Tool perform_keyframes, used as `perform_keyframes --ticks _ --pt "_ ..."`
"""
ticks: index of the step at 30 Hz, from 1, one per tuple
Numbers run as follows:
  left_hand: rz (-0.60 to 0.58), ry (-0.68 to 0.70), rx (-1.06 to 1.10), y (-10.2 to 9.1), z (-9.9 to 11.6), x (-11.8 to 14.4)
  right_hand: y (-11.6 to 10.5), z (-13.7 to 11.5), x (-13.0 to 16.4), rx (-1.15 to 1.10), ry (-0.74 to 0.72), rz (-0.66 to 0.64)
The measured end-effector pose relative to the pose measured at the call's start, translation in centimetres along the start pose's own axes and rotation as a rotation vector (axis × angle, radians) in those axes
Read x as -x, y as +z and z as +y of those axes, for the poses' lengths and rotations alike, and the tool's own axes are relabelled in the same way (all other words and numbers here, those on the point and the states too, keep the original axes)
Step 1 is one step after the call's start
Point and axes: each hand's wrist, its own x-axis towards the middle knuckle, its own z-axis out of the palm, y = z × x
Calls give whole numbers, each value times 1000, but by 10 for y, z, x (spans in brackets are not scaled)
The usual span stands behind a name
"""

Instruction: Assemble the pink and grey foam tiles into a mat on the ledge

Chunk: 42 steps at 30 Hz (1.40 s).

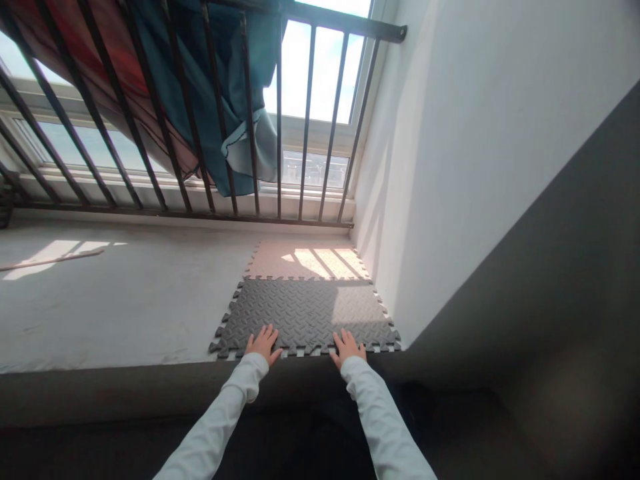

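Observation:
A dark grey foam mat tile with a raised tread pattern and jigsaw edges lies flat on the window ledge. My left hand rests on its near edge, left of the middle, fingers spread. On the same edge, further right, my right hand lies flat with its fingers apart. Behind the dark tile is a pinkish-beige foam tile, meeting it along the toothed seam. Whether the teeth are fully locked I cannot tell. Neither hand grips anything.
The pale ledge stretches left and drops off at its front edge. A white wall rises at the tiles' right. Dark metal railings stand at the back, before a window and a teal curtain. A thin stick lies far left.

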Motion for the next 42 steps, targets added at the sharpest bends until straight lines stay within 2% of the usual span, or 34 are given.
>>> perform_keyframes --ticks 7,14,19,24,27,36,42 --pt "-35 48 -25 -1 -1 1 0 5 16 26 -12 -13" --pt "-65 98 11 -3 -10 1 -14 4 36 10 6 -38" --pt "-51 106 17 -3 -10 -2 -27 -6 54 -18 20 19" --pt "-87 116 8 -5 -11 -3 -34 -16 54 -23 -6 83" --pt "-96 107 28 -6 -11 -6 -28 -17 46 -26 -4 85" --pt "-69 107 51 3 -14 -8 8 -19 31 -77 71 104" --pt "-64 114 12 5 -14 -6 12 -21 32 -93 102 119"
